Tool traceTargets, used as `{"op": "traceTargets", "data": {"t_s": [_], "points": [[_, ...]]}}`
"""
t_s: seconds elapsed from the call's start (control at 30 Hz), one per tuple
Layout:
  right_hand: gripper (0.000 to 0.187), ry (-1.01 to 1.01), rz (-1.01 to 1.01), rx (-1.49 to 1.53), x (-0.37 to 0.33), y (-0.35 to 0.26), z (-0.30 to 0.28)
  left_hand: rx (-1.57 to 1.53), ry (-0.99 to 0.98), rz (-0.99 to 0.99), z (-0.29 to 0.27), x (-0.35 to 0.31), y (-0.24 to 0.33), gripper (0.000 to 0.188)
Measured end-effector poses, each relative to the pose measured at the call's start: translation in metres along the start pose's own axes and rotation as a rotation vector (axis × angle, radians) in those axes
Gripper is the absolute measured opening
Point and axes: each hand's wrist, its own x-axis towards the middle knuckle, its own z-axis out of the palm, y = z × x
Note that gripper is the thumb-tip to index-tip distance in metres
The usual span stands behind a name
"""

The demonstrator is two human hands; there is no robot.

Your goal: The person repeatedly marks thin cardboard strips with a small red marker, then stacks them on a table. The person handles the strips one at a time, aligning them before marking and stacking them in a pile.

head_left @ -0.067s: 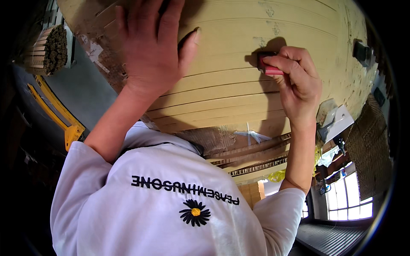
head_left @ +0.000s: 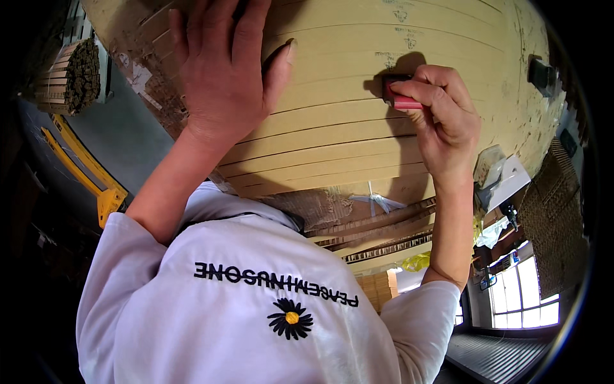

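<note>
My left hand [head_left: 225, 80] lies with spread fingers on a row of tan cardboard strips [head_left: 326, 118], near their left end; its fingertips run out of the picture at the top. Between the thumb and bent fingers of my right hand [head_left: 444, 109] is a small red and dark stamp [head_left: 404, 101]. It is held low over the strips, and its shadow falls beside it; whether its face touches them I cannot tell. Small dark printed marks [head_left: 409, 38] run in a column on the strips beyond the stamp.
A dark block [head_left: 542, 78] stands on the worktop's right side. Nearer are a clear plastic piece and a white box [head_left: 511, 184]. Tied white string [head_left: 377, 200] and cut honeycomb cardboard [head_left: 387, 248] lie at the near edge. Left are a strip bundle [head_left: 70, 77] and a yellow metal frame [head_left: 110, 201].
Both hands, the stamp and the strips sit slightly farther up and left in the picture. My grip on the stamp is the same.
</note>
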Motion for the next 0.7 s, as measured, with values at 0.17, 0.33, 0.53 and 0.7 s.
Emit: {"op": "traceTargets", "data": {"t_s": [0.17, 0.33, 0.53, 0.7], "points": [[0.029, -0.010, -0.036, -0.006, 0.002, 0.002, 0.000, -0.002, 0.001, -0.010, 0.001, -0.001, 0.001, 0.062], [0.027, 0.017, -0.060, 0.010, -0.001, 0.005, 0.001, 0.002, -0.012, -0.003, -0.002, 0.001, 0.004, 0.064], [0.022, 0.365, 0.134, 0.465, -0.019, 0.010, -0.016, 0.021, 0.007, -0.016, -0.002, 0.003, 0.004, 0.067], [0.024, 0.234, 0.156, 0.360, -0.042, 0.004, -0.005, 0.009, 0.054, 0.017, 0.003, 0.001, 0.000, 0.068]]}}
